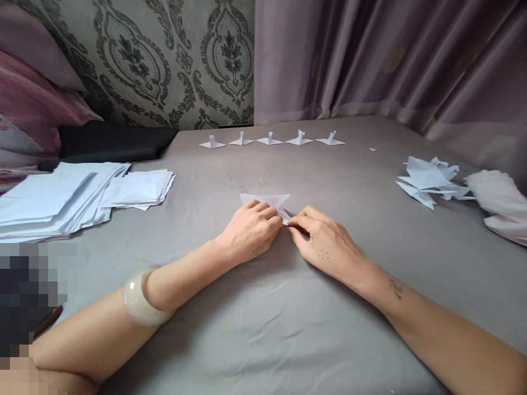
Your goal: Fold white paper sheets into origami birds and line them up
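Observation:
A small folded piece of white paper (265, 198) lies on the grey cloth in front of me, a wide point showing on its far side. My left hand (256, 226) presses down over its near part, fingers curled and closed on it. With thumb and forefinger, my right hand (319, 233) pinches the narrow tip at the paper's right. Much of the paper is hidden under my left fingers.
Several folded paper birds (269, 140) stand in a row toward the back. A heap of folded paper shapes (428, 178) lies at right beside a pale cloth (496, 197). Stacks of white paper sheets (45, 200) are at left, near a black cloth (111, 141). Curtains (349, 55) hang behind.

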Available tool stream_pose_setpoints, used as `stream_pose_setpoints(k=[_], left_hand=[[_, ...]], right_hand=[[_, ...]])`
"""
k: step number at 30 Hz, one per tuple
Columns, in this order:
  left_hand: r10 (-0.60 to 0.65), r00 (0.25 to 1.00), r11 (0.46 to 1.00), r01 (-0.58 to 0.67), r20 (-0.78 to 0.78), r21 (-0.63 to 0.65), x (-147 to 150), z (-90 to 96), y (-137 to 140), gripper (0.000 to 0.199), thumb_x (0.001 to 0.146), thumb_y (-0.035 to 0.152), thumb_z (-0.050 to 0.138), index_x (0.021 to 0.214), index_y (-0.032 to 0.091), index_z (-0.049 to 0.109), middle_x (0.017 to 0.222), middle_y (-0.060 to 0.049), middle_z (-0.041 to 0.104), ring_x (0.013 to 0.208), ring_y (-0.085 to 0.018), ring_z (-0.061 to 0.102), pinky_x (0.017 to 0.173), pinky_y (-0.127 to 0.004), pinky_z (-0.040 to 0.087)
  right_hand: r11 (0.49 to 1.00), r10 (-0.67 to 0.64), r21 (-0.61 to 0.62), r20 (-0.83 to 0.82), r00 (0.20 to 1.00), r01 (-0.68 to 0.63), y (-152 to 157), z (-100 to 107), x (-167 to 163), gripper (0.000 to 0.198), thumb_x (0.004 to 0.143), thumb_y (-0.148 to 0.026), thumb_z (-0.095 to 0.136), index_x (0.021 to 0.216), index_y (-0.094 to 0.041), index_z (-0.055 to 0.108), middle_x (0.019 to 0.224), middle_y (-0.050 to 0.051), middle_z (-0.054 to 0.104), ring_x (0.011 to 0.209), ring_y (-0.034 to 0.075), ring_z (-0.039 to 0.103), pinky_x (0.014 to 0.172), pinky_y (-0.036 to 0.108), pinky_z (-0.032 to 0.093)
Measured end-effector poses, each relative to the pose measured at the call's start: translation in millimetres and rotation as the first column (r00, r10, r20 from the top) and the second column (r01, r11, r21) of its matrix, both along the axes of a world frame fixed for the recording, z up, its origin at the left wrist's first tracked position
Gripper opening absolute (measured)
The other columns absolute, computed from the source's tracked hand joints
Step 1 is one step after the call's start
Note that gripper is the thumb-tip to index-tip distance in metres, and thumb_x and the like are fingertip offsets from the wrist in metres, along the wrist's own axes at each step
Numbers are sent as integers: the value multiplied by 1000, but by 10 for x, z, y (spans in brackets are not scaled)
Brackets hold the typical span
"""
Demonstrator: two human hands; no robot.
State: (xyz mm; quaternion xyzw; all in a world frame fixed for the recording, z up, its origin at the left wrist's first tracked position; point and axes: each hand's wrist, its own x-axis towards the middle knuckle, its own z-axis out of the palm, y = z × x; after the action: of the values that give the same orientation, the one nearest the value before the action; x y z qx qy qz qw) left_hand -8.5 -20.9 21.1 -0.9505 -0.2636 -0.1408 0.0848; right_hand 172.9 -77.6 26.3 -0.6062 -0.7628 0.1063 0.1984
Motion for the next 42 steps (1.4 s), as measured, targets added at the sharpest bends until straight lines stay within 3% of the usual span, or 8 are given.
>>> stream_pose_setpoints(k=[5, 14, 25, 30, 34, 38, 42], left_hand=[[131, 990, 988, -125, 55, -92, 9, 31, -26, 27, 89, 19, 43, 76, 15, 66, 71, -6, 64, 75, -19, 59, 71, -32, 41], [260, 958, 923, -210, 119, -323, 15, 52, 48, 21, 86, 20, 48, 77, 17, 66, 80, -5, 66, 78, -19, 57, 73, -31, 43], [270, 963, 885, -240, 19, -400, 60, 128, 144, 18, 84, 21, 47, 82, 19, 64, 85, -4, 68, 84, -20, 60, 78, -34, 42], [301, 954, 858, -272, -4, -436, 67, 161, 167, 17, 83, 23, 48, 80, 20, 64, 85, -3, 69, 84, -20, 60, 76, -33, 43], [305, 952, 852, -275, -5, -445, 74, 155, 172, 16, 83, 24, 50, 81, 20, 65, 86, -3, 69, 83, -20, 61, 74, -31, 43], [296, 955, 858, -258, 17, -443, 57, 144, 186, 15, 83, 26, 52, 81, 19, 65, 84, -4, 69, 81, -20, 61, 71, -30, 43], [292, 956, 826, -242, 19, -510, -13, 251, 220, 15, 81, 30, 58, 85, 18, 65, 83, -3, 68, 77, -19, 60, 69, -29, 41]], right_hand=[[999, -39, -6, 36, 999, 40, 32, -53, 0, 17, 90, -26, 52, 91, -21, 68, 91, 3, 62, 78, 14, 58, 68, 26, 41], [992, -128, -9, 9, 992, 128, 104, -91, -39, 18, 90, -27, 49, 80, -22, 61, 88, 1, 62, 68, 12, 55, 61, 26, 36], [986, -164, -44, -14, 986, 164, 161, -98, -45, 13, 86, -25, 50, 74, -21, 53, 83, -1, 60, 65, 13, 52, 59, 26, 34], [989, -142, -69, -124, 982, 134, 180, -99, 58, 6, 84, -19, 52, 79, -21, 55, 82, 0, 61, 66, 13, 54, 61, 26, 38], [997, -23, 61, -205, 978, 37, 144, -91, 75, 15, 84, -10, 48, 89, -20, 57, 85, 2, 63, 77, 15, 58, 69, 26, 42], [981, 160, 130, -125, 979, -144, 69, -76, -11, 30, 87, -3, 38, 96, -20, 61, 95, 5, 65, 90, 18, 57, 77, 29, 44], [981, 171, 90, 2, 985, -171, 16, -66, -60, 32, 89, -3, 37, 97, -19, 63, 95, 7, 65, 87, 19, 55, 76, 32, 45]])
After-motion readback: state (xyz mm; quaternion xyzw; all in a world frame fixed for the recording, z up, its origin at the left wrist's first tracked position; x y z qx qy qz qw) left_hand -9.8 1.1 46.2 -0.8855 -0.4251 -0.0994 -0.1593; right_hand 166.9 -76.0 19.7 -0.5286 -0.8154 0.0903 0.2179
